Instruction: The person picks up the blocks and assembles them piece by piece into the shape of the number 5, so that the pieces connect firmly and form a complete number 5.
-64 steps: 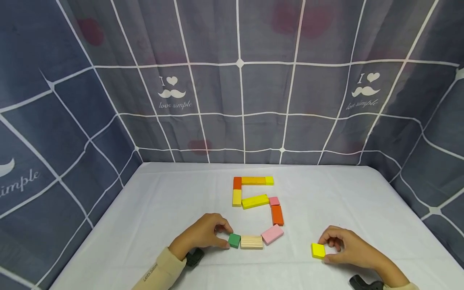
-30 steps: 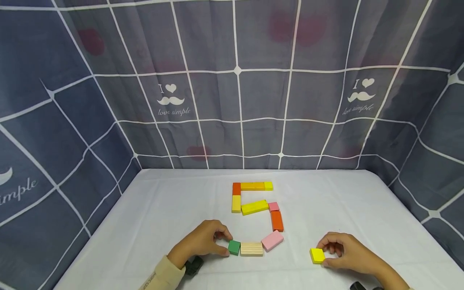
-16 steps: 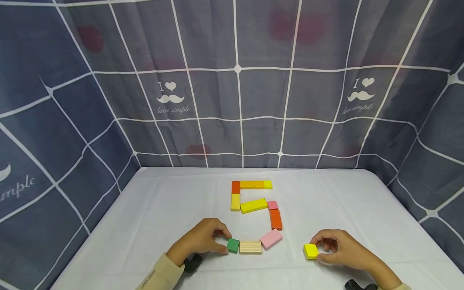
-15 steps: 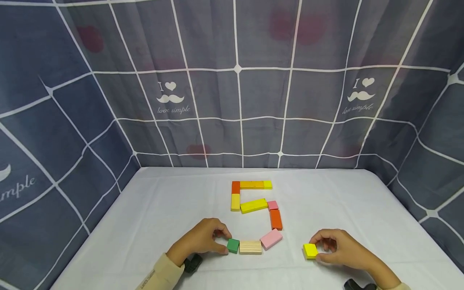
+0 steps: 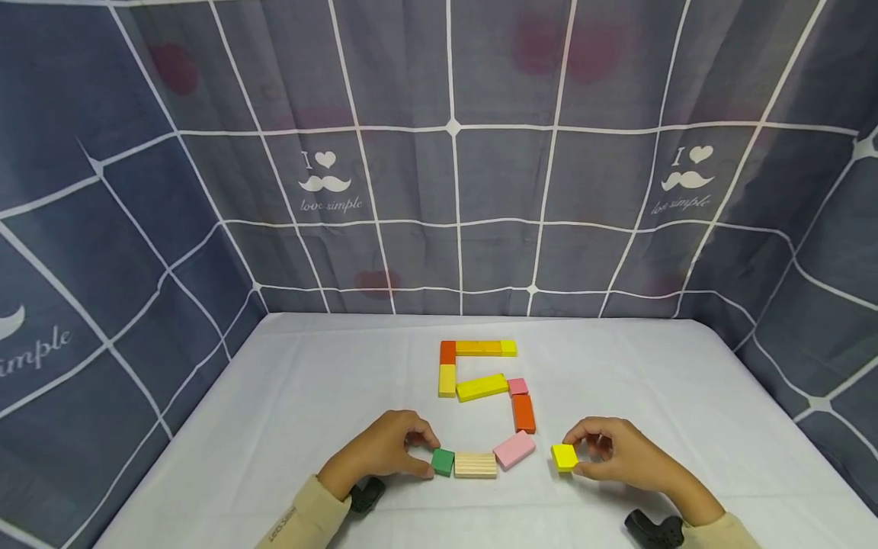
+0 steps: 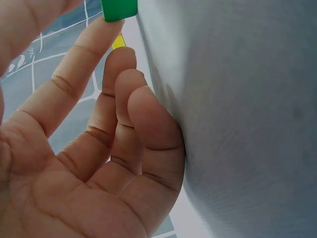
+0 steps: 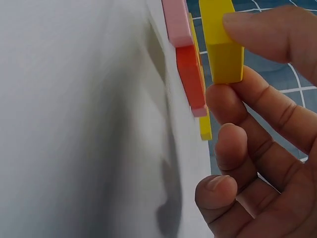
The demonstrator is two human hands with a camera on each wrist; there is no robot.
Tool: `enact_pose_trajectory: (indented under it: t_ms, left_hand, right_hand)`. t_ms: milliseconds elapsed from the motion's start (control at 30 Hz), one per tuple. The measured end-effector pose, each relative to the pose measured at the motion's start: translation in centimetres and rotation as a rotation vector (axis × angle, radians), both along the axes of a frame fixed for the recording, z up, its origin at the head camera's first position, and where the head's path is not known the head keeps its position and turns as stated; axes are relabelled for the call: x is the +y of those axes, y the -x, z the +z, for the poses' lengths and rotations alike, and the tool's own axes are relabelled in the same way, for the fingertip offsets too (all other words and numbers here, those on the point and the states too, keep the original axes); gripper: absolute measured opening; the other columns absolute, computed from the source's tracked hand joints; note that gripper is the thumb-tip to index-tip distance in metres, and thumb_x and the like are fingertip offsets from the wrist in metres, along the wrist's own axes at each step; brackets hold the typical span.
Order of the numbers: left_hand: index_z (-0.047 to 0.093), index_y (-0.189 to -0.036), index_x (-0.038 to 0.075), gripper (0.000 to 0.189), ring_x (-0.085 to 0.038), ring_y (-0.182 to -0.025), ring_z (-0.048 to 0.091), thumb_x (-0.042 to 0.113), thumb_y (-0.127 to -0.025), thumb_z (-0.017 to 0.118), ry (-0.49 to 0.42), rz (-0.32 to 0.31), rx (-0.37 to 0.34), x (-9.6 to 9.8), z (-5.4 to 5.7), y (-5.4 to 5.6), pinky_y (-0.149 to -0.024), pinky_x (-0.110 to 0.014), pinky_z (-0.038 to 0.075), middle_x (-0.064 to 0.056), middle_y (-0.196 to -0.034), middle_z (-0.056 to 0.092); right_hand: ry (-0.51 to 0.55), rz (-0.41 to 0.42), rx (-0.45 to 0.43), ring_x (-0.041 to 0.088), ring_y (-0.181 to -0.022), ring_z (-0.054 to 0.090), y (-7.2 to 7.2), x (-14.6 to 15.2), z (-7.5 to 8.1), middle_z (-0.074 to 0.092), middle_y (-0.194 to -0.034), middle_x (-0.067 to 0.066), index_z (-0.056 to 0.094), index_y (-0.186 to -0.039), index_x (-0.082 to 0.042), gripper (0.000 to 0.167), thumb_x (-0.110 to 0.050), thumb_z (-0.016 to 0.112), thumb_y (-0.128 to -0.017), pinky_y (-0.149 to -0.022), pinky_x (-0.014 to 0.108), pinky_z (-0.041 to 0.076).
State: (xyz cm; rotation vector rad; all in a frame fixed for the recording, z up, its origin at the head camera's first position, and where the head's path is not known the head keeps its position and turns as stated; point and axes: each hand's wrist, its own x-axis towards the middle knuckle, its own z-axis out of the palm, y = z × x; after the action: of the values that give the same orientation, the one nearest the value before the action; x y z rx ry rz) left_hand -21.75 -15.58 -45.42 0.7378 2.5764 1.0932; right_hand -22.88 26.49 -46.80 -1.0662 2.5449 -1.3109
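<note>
My left hand (image 5: 386, 444) pinches a small green block (image 5: 443, 462) between thumb and index finger at the left end of a row of blocks. That block sits against a ridged natural-wood block (image 5: 475, 466); a pink block (image 5: 514, 451) lies slanted beside it. My right hand (image 5: 620, 453) pinches a yellow block (image 5: 565, 458) by its edges, to the right of the pink block and apart from it. In the right wrist view the yellow block (image 7: 223, 49) is held above the white cloth, thumb on one face, the other fingers curled below.
Farther back, more blocks continue the line: an orange block (image 5: 523, 414), a small pink block (image 5: 517, 386), a slanted yellow block (image 5: 482, 387), and a corner with a red-orange block (image 5: 448, 352). A white cloth (image 5: 309, 381) covers the table, with a grey checked curtain (image 5: 405, 175) behind.
My right hand has moved left with the yellow block, closer to the pink block. The left hand stays on the green block, and the row of blocks keeps its arrangement.
</note>
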Motion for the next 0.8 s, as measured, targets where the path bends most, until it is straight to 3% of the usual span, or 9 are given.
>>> enact_pose_trajectory:
  t_ms: [267,800]
  left_hand:
    - [0.082,-0.1,0.014,0.026,-0.012,-0.087,0.056,0.011,-0.08,0.098,-0.005,-0.001,0.01,-0.1,0.0,0.0,-0.075,-0.025,0.047,0.007,-0.097,0.072]
    - [0.082,-0.099,0.016,0.025,-0.012,-0.086,0.055,0.013,-0.08,0.098,0.01,0.001,0.003,0.1,0.1,0.0,-0.075,-0.025,0.047,0.008,-0.096,0.071]
  right_hand:
    - [-0.017,-0.024,0.011,0.012,-0.073,0.055,0.5,-1.6,0.7,0.07,-0.091,0.0,0.077,-0.107,-0.011,0.024,-0.011,0.09,-0.087,-0.061,0.029,0.044]
    - [-0.027,-0.039,0.041,0.015,-0.078,0.056,1.9,-4.5,1.5,0.071,-0.097,-0.01,0.079,-0.105,-0.015,0.023,-0.015,0.091,-0.086,-0.068,0.028,0.047]
